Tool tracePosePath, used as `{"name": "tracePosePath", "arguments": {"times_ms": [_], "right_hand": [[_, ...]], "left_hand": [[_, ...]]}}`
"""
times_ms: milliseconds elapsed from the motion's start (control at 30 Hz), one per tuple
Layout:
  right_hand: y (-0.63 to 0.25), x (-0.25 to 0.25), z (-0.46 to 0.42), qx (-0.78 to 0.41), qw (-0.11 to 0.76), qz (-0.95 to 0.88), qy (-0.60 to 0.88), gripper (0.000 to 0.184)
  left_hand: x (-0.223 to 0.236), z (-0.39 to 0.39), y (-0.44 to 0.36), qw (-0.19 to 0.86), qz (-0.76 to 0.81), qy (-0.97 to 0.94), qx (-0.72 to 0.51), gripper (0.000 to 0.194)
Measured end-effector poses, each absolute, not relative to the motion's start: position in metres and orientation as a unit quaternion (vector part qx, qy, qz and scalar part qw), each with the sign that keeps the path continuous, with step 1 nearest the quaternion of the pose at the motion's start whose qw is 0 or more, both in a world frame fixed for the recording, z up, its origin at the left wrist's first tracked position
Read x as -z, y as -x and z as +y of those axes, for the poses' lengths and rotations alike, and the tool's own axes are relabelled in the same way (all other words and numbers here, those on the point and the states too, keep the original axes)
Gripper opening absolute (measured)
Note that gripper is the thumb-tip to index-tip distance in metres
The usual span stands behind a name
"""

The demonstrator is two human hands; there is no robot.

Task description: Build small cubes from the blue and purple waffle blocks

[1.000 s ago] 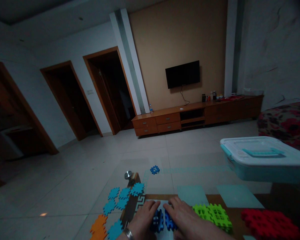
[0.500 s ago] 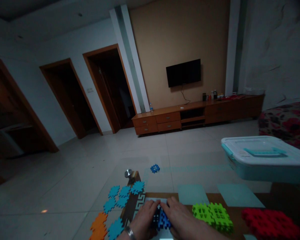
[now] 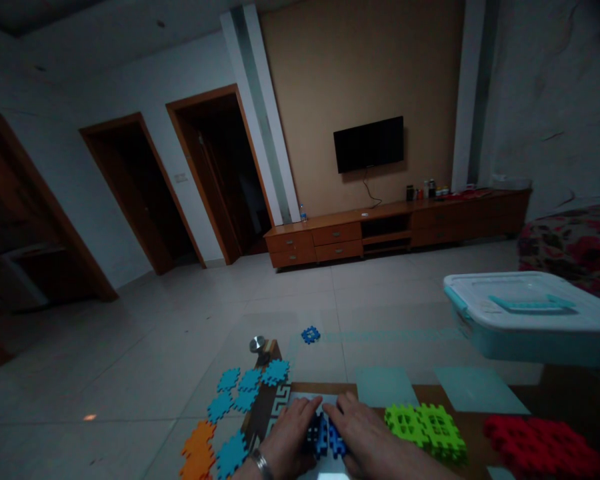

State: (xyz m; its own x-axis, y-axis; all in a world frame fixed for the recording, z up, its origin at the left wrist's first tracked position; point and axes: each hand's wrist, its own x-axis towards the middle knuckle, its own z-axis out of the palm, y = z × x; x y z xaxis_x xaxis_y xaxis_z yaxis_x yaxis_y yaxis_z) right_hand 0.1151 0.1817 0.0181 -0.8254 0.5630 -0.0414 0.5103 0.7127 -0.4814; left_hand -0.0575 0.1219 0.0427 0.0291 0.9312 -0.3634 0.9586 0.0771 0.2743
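At the bottom centre, my left hand (image 3: 291,432), with a metal band at its wrist, is closed around a dark blue interlocking tile block (image 3: 321,437). My right hand (image 3: 356,425) grips a second blue tile piece (image 3: 337,441) just beside it. A narrow gap shows between the toothed edges of the two blue pieces. My fingers hide most of both. Under them lies a pale sheet or panel (image 3: 325,475). To the right of my right hand sit green interlocking tiles (image 3: 425,430). Turquoise tiles (image 3: 233,455) lie left of my left hand.
A glass table carries orange tiles (image 3: 199,450) at left, a stack of red tiles (image 3: 543,445) at right and one loose blue tile (image 3: 311,335) farther off. A lidded plastic box (image 3: 530,333) stands at right. Beyond are a wooden cabinet (image 3: 337,235) and a wall television (image 3: 369,145).
The two blue pieces, close together before, now show a gap between them. My hands have shifted slightly apart. The other tiles and the box stay in place.
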Motion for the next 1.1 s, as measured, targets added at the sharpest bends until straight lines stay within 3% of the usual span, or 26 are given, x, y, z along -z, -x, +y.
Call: {"name": "tracePosePath", "arguments": {"times_ms": [367,567,667,733,833,933,1100], "right_hand": [[-0.117,0.007,0.183,-0.192,0.139,-0.930,0.281,0.068],[-0.120,-0.015,0.181,-0.220,0.066,-0.928,0.293,0.072],[-0.122,-0.023,0.193,-0.238,0.074,-0.921,0.299,0.072],[-0.121,-0.027,0.209,-0.223,0.094,-0.923,0.300,0.056],[-0.108,-0.032,0.241,-0.191,0.095,-0.929,0.304,0.036],[-0.080,-0.035,0.275,-0.175,0.078,-0.932,0.307,0.035],[-0.020,-0.030,0.316,-0.146,0.065,-0.931,0.329,0.033]], "left_hand": [[-0.027,0.123,0.069,0.242,0.683,-0.689,-0.001,0.103],[-0.028,0.123,0.068,0.234,0.685,-0.690,0.014,0.107],[-0.025,0.124,0.077,0.235,0.675,-0.700,0.004,0.109],[-0.026,0.127,0.085,0.226,0.662,-0.714,-0.028,0.100],[-0.032,0.143,0.092,0.172,0.668,-0.721,-0.064,0.071],[-0.040,0.170,0.091,0.114,0.706,-0.698,-0.039,0.055],[-0.050,0.206,0.088,0.068,0.745,-0.663,-0.020,0.051]]}}
